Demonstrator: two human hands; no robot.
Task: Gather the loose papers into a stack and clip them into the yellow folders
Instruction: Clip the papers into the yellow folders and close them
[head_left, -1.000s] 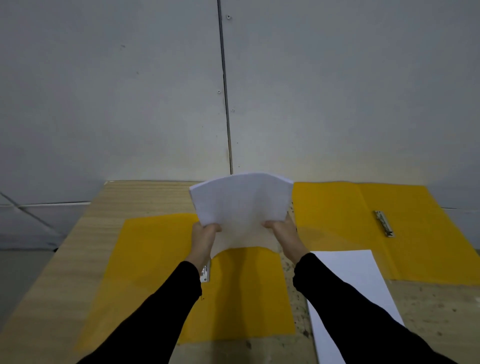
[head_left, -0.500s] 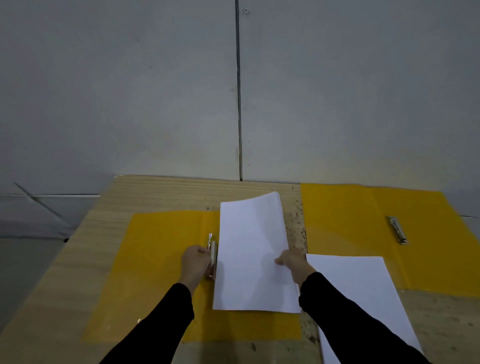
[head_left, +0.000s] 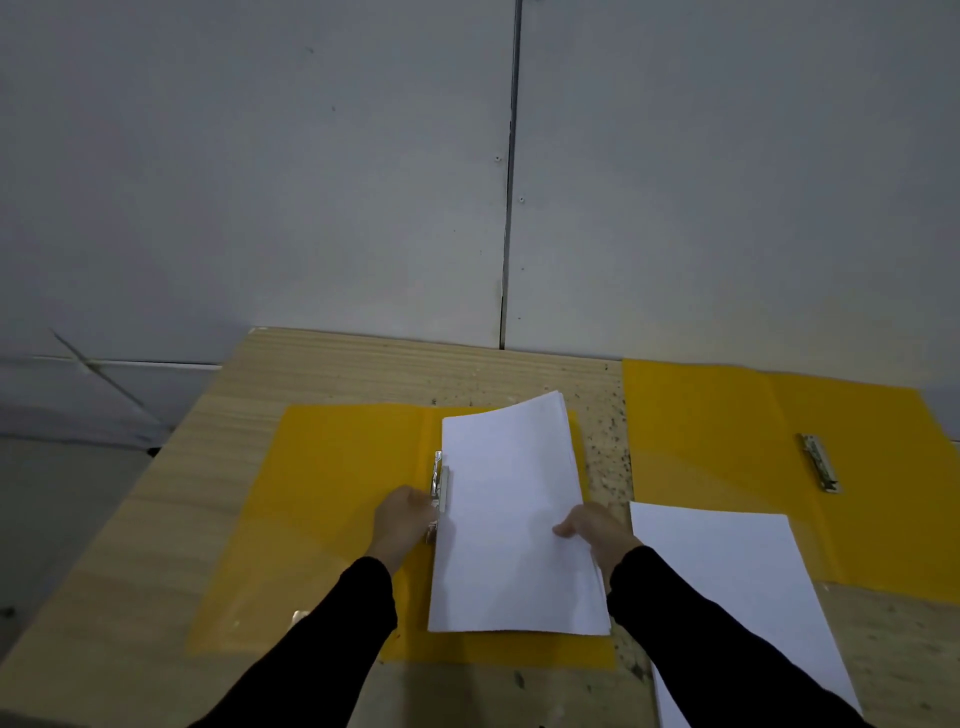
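Observation:
An open yellow folder (head_left: 332, 499) lies flat in front of me. A white paper stack (head_left: 511, 514) rests on its right half, its left edge against the metal clip (head_left: 440, 480) at the spine. My left hand (head_left: 402, 525) grips the clip's lever, which stands raised. My right hand (head_left: 597, 535) holds the stack's right edge, thumb on top. A second open yellow folder (head_left: 727, 457) lies at the right, with its own clip (head_left: 821, 462) lying flat.
Another white paper pile (head_left: 737, 597) lies at the right, overlapping the second folder's near edge. The wooden table (head_left: 311, 369) ends at a grey wall behind and drops off at the left edge.
The stack came down from mid-air onto the left folder's right half. My left hand let go of the papers and took hold of the clip lever; my right hand stayed on the stack's edge.

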